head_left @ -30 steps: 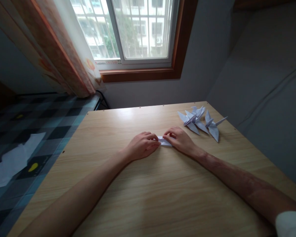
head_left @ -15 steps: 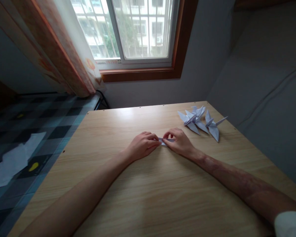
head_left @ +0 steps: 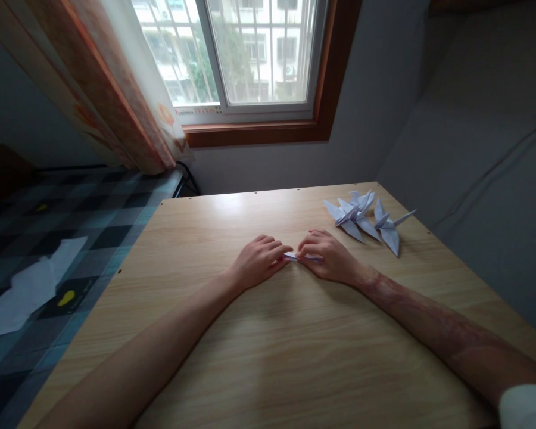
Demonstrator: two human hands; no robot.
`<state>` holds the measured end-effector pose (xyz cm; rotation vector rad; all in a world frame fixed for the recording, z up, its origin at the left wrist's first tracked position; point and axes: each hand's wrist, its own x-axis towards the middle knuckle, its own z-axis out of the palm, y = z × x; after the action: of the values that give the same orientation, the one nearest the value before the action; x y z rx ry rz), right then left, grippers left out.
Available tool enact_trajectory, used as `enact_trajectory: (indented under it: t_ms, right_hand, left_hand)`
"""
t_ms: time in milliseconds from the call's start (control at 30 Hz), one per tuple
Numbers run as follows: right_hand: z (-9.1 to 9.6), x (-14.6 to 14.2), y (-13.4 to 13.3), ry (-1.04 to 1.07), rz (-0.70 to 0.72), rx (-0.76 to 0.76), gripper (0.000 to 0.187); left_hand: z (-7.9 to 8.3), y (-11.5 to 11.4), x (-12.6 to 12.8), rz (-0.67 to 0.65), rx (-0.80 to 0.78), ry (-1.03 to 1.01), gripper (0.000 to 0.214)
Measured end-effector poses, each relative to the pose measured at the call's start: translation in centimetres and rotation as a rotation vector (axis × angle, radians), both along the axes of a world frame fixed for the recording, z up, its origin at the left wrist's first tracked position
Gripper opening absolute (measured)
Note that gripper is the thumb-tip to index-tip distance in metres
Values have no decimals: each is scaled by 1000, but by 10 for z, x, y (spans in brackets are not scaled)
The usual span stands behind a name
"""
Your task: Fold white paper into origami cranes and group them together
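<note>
While both forearms reach forward across the table (head_left: pixel 259 357) in the head view, the folded paper (head_left: pixel 291 256) lies directly between the fingertips, near the middle of the tabletop. Its long axis runs roughly left to right, bridging the two hands, so neither is clearly nearer: the left hand (head_left: pixel 261 261) meets its left end and the right hand (head_left: pixel 327 256) covers much of its right part. The right hand pinches the strip between thumb and curled fingers; the left appears to pinch its end between thumb and forefinger, the other fingers bent alongside. How many layers the strip has, I cannot tell.

The paper is white, narrow and flat, with a straight edge. Beyond the right hand, well apart from the strip, sit crisp, sharply creased paper birds (head_left: pixel 352 231) with pointed wings. The tabletop is smooth, pale, wood-grained board, glossy near the window (head_left: pixel 268 65). At left, flat white sheets (head_left: pixel 31 289) rest on checked cloth (head_left: pixel 129 205).
</note>
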<state>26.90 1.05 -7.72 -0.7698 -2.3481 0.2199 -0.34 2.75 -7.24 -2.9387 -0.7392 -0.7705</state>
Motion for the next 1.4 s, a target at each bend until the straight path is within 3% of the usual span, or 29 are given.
enact_trajectory:
  t_ms: [133,367,633,800,933,1100,1400]
  right_hand:
    - [5,6,4,-55,77,44,9]
    - [5,15,10,-111,148,60,12]
    - [-2,9,9,-52,46,171,16]
    - [-3,6,7,-39,-44,215,13]
    - [-4,6,7,-25,-122,171,13]
    - [-4,7,6,-15,-82,120,12]
    - [2,4,0,22,-69,177,6]
  left_hand:
    - [0,2,-2,0,68,29,28]
    - [2,2,0,-72,-6,16,24]
    - [-4,0,-1,-22,30,1,25]
    - [0,-1,-1,51,-157,-127,24]
    - [2,-1,2,73,-429,-278,19]
    - [8,-6,7,54,-760,-359,22]
    - [11,-10,12,162,-765,-453,27]
